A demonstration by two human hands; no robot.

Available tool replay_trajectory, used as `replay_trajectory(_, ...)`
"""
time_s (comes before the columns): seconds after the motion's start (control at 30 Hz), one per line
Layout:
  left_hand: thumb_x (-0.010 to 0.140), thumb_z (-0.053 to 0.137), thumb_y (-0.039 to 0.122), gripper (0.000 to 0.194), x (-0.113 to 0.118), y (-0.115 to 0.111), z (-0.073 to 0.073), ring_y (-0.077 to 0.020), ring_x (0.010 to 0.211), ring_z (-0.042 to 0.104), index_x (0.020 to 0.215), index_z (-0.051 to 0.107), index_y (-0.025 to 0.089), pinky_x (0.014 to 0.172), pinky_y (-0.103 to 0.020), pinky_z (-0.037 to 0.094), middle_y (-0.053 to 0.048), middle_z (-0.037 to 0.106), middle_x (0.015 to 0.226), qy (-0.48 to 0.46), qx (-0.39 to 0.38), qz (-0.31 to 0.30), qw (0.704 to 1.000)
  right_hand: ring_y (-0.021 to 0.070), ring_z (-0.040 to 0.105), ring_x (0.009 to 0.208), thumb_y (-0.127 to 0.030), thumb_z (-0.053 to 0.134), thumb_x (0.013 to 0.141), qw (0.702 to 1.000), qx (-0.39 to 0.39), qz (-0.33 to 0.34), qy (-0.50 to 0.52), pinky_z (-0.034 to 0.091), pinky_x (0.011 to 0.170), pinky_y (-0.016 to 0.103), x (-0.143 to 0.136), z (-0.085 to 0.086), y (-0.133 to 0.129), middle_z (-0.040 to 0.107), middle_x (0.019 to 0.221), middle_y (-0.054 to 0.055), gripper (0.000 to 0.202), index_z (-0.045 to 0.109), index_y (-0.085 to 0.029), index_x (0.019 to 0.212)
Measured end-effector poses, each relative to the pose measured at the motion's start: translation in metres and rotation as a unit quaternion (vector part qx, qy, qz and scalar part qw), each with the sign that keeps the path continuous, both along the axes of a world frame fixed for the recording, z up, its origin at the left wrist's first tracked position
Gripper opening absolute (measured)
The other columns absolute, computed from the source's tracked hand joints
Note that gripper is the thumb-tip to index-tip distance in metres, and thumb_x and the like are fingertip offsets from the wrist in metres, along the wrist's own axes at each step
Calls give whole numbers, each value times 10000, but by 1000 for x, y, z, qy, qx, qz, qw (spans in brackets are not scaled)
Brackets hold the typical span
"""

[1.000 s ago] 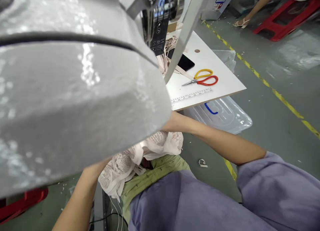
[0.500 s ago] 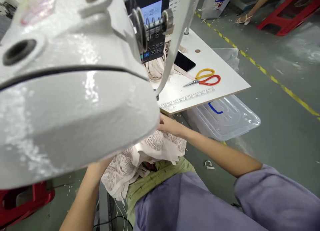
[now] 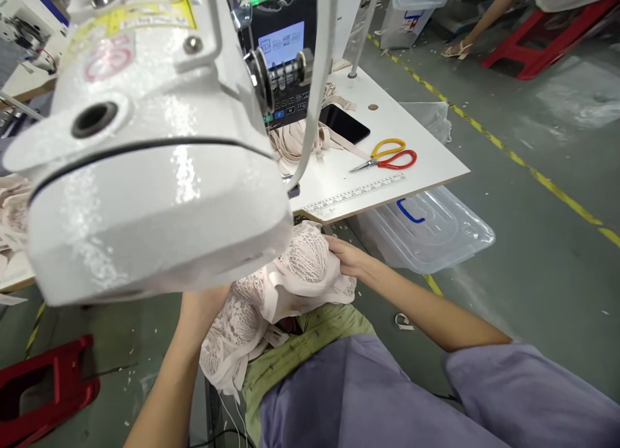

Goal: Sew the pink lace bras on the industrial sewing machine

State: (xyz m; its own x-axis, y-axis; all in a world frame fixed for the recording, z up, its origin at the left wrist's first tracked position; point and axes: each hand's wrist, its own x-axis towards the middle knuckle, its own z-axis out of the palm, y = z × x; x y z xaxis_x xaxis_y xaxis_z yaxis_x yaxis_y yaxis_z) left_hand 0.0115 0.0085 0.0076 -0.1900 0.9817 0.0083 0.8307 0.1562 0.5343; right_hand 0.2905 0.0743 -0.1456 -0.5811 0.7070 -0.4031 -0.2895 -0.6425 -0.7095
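Note:
A pale pink lace bra (image 3: 306,257) lies across my lap, partly under the white sewing machine head (image 3: 165,222). My right hand (image 3: 346,255) grips the outer edge of one lace cup, its fingertips partly behind the fabric. By the bra's other side is my left hand (image 3: 206,304), wrist showing below the machine, its fingers hidden by the machine head. Beneath the bra a green cloth (image 3: 310,338) covers part of my lap. The needle area is out of sight behind the machine.
On the white table (image 3: 426,157) lie scissors (image 3: 385,157), a phone (image 3: 345,124), a printed ruler (image 3: 358,193) and beige straps (image 3: 295,141). A control panel (image 3: 285,54) stands behind. Below sits a clear plastic box (image 3: 431,228). Red stools (image 3: 53,383) flank the area; another person's foot (image 3: 458,50) shows.
My right hand has come out from behind the machine, moving right and slightly down, and the lace cup now shows more fully. The whole view has shifted, with the machine head appearing smaller.

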Motion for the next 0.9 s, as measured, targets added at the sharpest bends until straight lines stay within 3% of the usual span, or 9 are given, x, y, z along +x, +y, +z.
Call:
replay_trajectory(0.13, 881, 541, 358, 202, 1, -12, 3, -261, 870, 652, 828, 645, 193, 726, -338, 522, -89, 711, 886, 42, 28, -11, 999, 160, 687, 695, -408, 878, 624, 998, 18, -57, -21, 552, 704, 288, 19, 17, 11, 754, 837, 61, 427, 718, -155, 929)
replay_trajectory(0.27, 917, 570, 287, 194, 26, -52, 13, -263, 1042, 658, 1084, 635, 213, 832, -353, 543, -105, 689, 1073, 96, 174, 16, 980, 136, 654, 608, -397, 883, 649, 992, 101, -67, -41, 533, 626, 265, 32, 56, 7, 732, 732, 24, 319, 739, -166, 815)
replay_trajectory(0.37, 864, 645, 235, 423, 62, -79, 21, -279, 1169, 630, 1273, 536, 252, 941, -401, 543, -118, 649, 1214, 75, 258, -133, 954, 139, 681, 663, -362, 838, 737, 966, 240, 97, -18, 531, 637, 239, 20, 100, -15, 752, 757, 22, 221, 769, -167, 816)
replay_trajectory(0.43, 821, 714, 317, 582, 80, -85, 23, -323, 1205, 618, 1348, 477, 252, 997, -459, 528, -140, 648, 1260, 48, 232, -241, 941, 149, 707, 771, -337, 750, 842, 911, 329, 250, 10, 536, 715, 234, 6, 127, -34, 774, 844, 38, 191, 786, -161, 905)
replay_trajectory(0.5, 790, 747, 419, 521, 86, -81, 21, -324, 996, 695, 1251, 567, 256, 869, -464, 567, -110, 723, 1061, 24, 145, -278, 949, 148, 710, 857, -319, 632, 939, 861, 394, 320, 5, 522, 790, 232, -7, 145, -47, 781, 926, 42, 216, 782, -170, 978)
replay_trajectory(0.6, 848, 665, 436, 197, 71, -67, 15, -195, 559, 604, 843, 686, 241, 532, -332, 485, -11, 641, 624, -58, -17, -198, 978, 147, 700, 893, -314, 545, 987, 854, 439, 269, -81, 490, 805, 231, -18, 150, -50, 774, 986, 39, 256, 760, -181, 1031)
replay_trajectory(0.67, 883, 613, 407, 254, 55, -57, 11, -160, 566, 588, 731, 679, 215, 521, -272, 449, -3, 646, 624, -125, -62, -103, 985, 141, 671, 791, -346, 571, 965, 856, 446, 205, -160, 457, 719, 229, -24, 144, -41, 752, 865, 23, 252, 747, -172, 920)
replay_trajectory(0.77, 839, 654, 414, 262, 41, -46, 5, -149, 626, 589, 687, 670, 201, 538, -232, 430, 4, 655, 652, -149, -40, 36, 987, 98, 488, 567, -409, 618, 910, 847, 444, 154, -247, 337, 567, 234, -33, 131, -23, 533, 565, -35, 401, 568, -164, 596)
replay_trajectory(0.9, 780, 665, 386, 438, 41, -30, -1, -112, 471, 379, 467, 406, 221, 431, -236, 312, 46, 349, 428, -116, -12, 141, 983, 104, 397, 559, -456, 643, 873, 854, 423, 138, -270, 307, 559, 249, -45, 123, -6, 382, 525, -43, 491, 419, -182, 532)
